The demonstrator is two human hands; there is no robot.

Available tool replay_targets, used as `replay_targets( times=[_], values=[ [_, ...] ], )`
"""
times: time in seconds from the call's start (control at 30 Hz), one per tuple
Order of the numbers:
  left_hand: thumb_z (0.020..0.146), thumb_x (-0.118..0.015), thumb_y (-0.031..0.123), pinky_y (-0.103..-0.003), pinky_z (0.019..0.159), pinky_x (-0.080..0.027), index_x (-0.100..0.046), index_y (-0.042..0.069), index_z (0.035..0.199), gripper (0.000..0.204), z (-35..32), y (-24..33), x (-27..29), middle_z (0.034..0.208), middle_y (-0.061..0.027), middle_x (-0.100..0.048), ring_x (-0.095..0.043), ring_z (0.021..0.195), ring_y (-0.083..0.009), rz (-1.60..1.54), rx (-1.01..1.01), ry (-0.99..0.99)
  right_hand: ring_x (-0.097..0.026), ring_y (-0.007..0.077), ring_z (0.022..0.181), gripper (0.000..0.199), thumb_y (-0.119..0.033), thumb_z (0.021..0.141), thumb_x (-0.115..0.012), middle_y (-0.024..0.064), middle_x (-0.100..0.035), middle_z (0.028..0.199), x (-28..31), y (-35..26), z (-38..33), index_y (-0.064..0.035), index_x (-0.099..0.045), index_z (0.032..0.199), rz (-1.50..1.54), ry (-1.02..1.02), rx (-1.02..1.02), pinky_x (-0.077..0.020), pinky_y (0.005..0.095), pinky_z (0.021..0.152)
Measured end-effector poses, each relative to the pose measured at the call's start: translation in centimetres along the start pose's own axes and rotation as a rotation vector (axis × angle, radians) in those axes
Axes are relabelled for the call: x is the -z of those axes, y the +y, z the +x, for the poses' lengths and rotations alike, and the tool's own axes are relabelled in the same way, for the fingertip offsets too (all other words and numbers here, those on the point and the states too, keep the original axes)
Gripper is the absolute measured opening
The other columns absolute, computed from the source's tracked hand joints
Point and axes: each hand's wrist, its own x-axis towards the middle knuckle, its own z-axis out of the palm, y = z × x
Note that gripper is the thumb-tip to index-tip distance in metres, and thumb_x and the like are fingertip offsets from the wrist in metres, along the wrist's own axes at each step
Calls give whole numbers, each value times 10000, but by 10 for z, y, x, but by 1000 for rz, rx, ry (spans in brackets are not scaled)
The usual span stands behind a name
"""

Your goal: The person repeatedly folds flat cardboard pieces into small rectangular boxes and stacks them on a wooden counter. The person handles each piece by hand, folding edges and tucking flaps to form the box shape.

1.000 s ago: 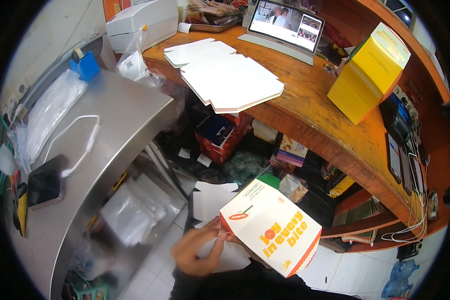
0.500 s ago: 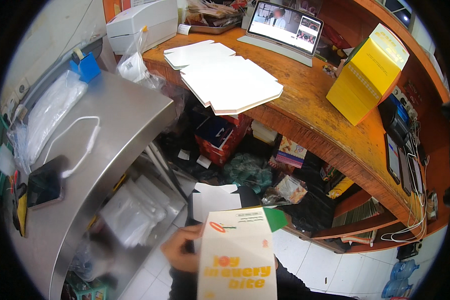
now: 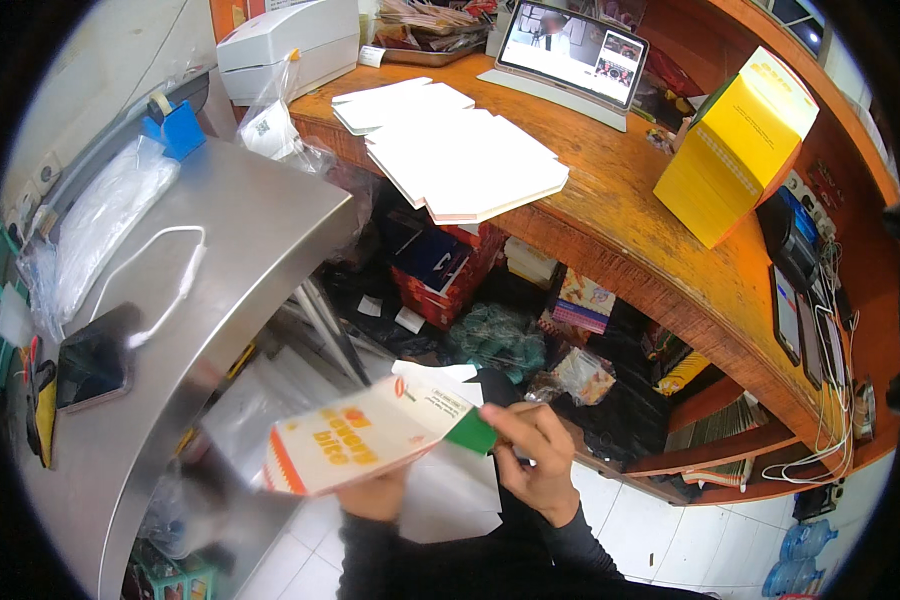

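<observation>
A folded cardboard carton [image 3: 345, 435], cream with yellow lettering, a green end flap and an orange patterned edge, is tilted in front of me. My left hand [image 3: 373, 495] holds it from underneath; most of those fingers are hidden behind the card. At the carton's right end my right hand [image 3: 540, 455] is closed, with forefinger and thumb at the green flap. On my lap below lies a white flat carton blank [image 3: 460, 495], partly covered by the carton and my left hand.
White flat blanks [image 3: 470, 165] are stacked on the wooden counter [image 3: 610, 205], near a tablet [image 3: 570, 50] and a yellow carton stack [image 3: 735, 150]. On the left, a steel table [image 3: 240, 235] bears a phone [image 3: 98, 365], a white cable and a blue tape dispenser [image 3: 175, 130].
The carton has swung from upright to tilted and moved left, its orange edge now showing. My right hand has come into sight at the green flap. More of the white blank below is uncovered.
</observation>
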Motion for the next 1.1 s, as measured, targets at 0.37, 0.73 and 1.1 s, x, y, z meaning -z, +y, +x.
replay_targets(
  times=[0.37,0.73,1.1],
  values=[
    [690,-844,20,-365,948,-495,-515,-17,1283,679,3,64,12,1186,-118,-637,-640,1061,-231,-770,301,-39,-621,236,894,512,92,696,-691,95,-624,969,-2,-11,-5,-102,-693,1170,127,-85,-15,-522,309,787],
    [781,-814,369,-314,1041,-394,-374,92,1459,854,-13,26,-7,1431,-50,-496,-508,1273,-192,-296,34,-250,-656,206,904,158,47,748,-755,107,-653,953,-15,-12,-11,-2,-714,893,563,64,-200,-531,297,776],
    [902,-558,615,-302,1078,-376,-196,149,1538,867,-11,-6,-28,1490,-38,-397,-434,1336,-140,-149,-306,-116,-643,228,857,190,48,677,-799,106,-644,892,-14,-25,-6,-7,-748,852,424,84,-77,-522,301,740]
  ],
)
